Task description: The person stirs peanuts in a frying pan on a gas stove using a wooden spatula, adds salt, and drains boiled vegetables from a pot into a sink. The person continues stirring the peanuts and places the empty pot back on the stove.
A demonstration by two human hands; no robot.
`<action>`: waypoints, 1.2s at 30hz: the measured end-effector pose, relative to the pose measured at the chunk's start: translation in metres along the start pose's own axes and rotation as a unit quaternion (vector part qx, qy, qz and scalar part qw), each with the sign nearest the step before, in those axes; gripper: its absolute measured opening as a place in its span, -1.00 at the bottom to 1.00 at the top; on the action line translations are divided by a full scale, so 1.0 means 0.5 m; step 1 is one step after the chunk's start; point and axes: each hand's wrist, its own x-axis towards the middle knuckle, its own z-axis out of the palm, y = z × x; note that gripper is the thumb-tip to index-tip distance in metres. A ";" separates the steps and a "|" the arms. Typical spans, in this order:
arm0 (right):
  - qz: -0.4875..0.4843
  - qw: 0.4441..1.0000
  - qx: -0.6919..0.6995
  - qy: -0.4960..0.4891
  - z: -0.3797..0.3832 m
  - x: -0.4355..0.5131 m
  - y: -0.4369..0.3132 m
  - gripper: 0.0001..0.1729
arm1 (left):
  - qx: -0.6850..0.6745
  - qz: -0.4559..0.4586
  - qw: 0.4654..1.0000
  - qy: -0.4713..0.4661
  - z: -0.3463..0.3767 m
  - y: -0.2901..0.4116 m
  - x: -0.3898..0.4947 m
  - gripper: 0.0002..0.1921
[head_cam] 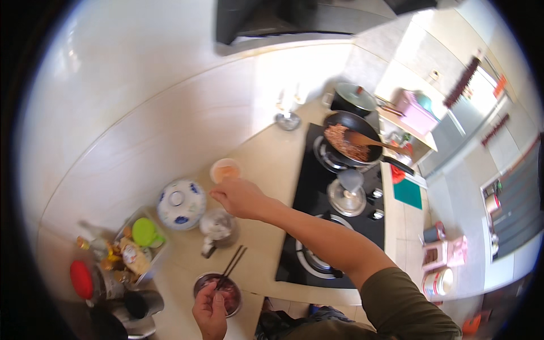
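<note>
My left hand (210, 308) grips a pair of dark chopsticks (233, 262) over a metal bowl (199, 281). Dark red pieces that look like raw meat (232, 297) lie in the bowl, partly hidden by that hand. Stretched across the counter, my right hand (242, 197) is at the near edge of a small pale cup (215, 170) with something orange-pink inside. Its fingers are curled and partly hidden, so I cannot tell whether they hold anything. Beneath it stands a glass jar or pitcher (221, 227), beside a white lidded pot with blue decoration (182, 204).
On the black gas hob (293, 246), a frying pan (365, 123) holds browned food and a wooden spatula (374, 140). A glass lid (346, 199) lies between the burners. Behind the pan is a lidded black pot (352, 100). Left, a plastic bin (159, 253) holds seasoning packets and bottles.
</note>
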 end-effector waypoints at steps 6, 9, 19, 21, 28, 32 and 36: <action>0.161 0.946 0.262 -0.105 -0.346 -0.454 0.137 -0.54 | 0.036 0.050 0.982 -0.181 0.238 0.060 -0.026 -0.72; 0.270 0.897 0.345 -0.061 -0.497 -0.781 0.200 -0.38 | 0.042 0.046 0.962 -0.266 0.403 0.079 -0.101 -0.70; 0.572 0.515 0.477 0.425 -0.396 -1.911 0.236 -0.44 | 0.145 0.015 0.856 -0.496 1.053 -0.039 -0.376 -0.65; 0.624 0.436 0.493 0.421 -0.330 -2.046 0.193 -0.42 | 0.183 0.057 0.830 -0.524 1.143 -0.052 -0.389 -0.61; 0.636 0.443 0.474 0.417 -0.307 -2.040 0.296 -0.39 | 0.162 -0.017 0.840 -0.518 1.344 -0.087 -0.383 -0.57; 0.620 0.527 0.471 0.341 -0.404 -1.973 0.430 -0.41 | 0.094 -0.067 0.906 -0.407 1.417 -0.123 -0.296 -0.60; 0.639 0.568 0.444 0.269 -0.494 -1.903 0.641 -0.42 | -0.035 -0.116 0.974 -0.191 1.441 -0.144 -0.156 -0.63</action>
